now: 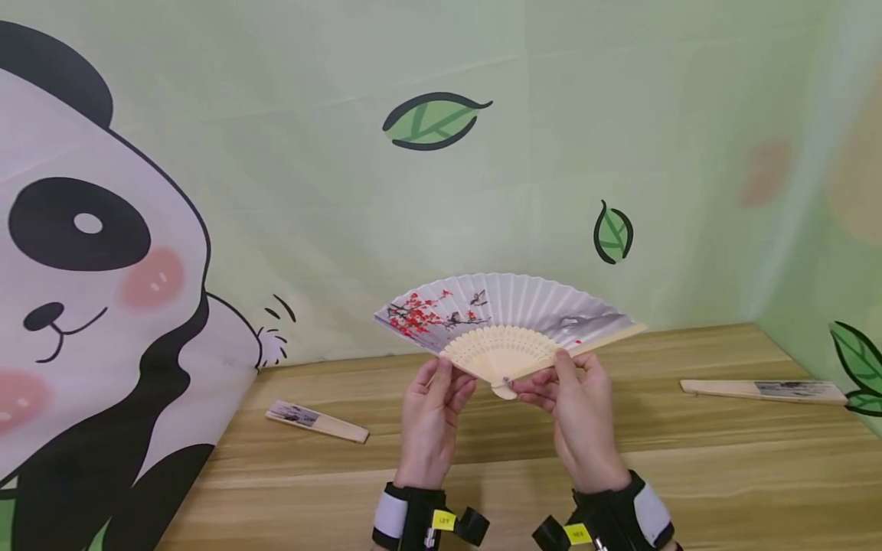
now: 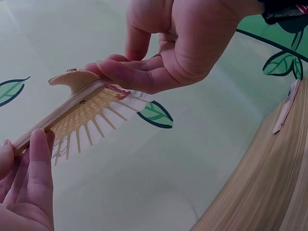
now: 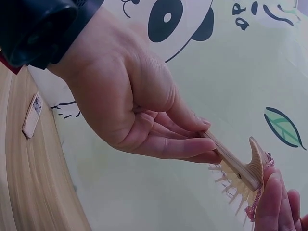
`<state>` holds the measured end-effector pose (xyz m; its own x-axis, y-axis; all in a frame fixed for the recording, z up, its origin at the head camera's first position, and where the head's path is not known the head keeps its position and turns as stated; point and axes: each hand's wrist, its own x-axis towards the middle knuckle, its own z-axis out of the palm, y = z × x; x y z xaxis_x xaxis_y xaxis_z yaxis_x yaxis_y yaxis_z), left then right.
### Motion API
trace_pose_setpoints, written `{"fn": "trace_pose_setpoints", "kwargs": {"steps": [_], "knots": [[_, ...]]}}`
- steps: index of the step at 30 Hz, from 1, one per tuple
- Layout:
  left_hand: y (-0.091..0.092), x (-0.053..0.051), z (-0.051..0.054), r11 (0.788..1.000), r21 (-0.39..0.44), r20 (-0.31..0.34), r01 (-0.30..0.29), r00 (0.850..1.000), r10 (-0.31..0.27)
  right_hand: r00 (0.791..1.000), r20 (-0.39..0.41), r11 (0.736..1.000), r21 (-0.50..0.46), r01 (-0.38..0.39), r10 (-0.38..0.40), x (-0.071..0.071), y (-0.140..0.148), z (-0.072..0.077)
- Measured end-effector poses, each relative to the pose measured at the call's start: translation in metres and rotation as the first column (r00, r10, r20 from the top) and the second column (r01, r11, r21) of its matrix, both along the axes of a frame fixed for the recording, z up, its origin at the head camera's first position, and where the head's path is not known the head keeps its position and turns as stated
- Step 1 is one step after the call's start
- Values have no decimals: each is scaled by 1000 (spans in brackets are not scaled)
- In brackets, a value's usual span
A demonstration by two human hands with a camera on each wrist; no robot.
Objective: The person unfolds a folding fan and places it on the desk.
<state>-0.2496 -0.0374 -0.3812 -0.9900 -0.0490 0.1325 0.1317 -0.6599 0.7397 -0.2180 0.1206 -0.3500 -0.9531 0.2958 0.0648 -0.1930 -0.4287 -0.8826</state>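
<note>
Left hand (image 1: 430,417), right hand (image 1: 586,417): fingers clamped on pleated, wood-ribbed folding fan (image 1: 513,302), slim closed fan (image 1: 334,428) at its 8 o'clock.

left hand (image 1: 430,421), right hand (image 1: 584,417), both pinching

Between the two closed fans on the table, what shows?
In the head view, the left hand and right hand, both holding the open fan, appear between them.

Wood-grain tabletop (image 1: 496,467): one closed folding fan (image 1: 317,422) at left, another closed fan (image 1: 762,391) at right (both show printed panels), well apart.
</note>
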Motion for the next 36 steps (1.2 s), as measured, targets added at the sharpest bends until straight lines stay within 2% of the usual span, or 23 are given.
{"fn": "trace_pose_setpoints", "kwargs": {"steps": [11,28,36], "knots": [[0,1,-1,1000,-15,-4,4,1000,-4,1000,3,1000,-6,2,-2,1,0,-1],[4,1,-1,999,-22,4,-30,1000,30,1000,1,999,-28,21,-21,-1,3,-2],[7,2,-2,999,-13,-24,-50,998,50,999,-6,999,-34,34,-34,-2,3,-2]]}}
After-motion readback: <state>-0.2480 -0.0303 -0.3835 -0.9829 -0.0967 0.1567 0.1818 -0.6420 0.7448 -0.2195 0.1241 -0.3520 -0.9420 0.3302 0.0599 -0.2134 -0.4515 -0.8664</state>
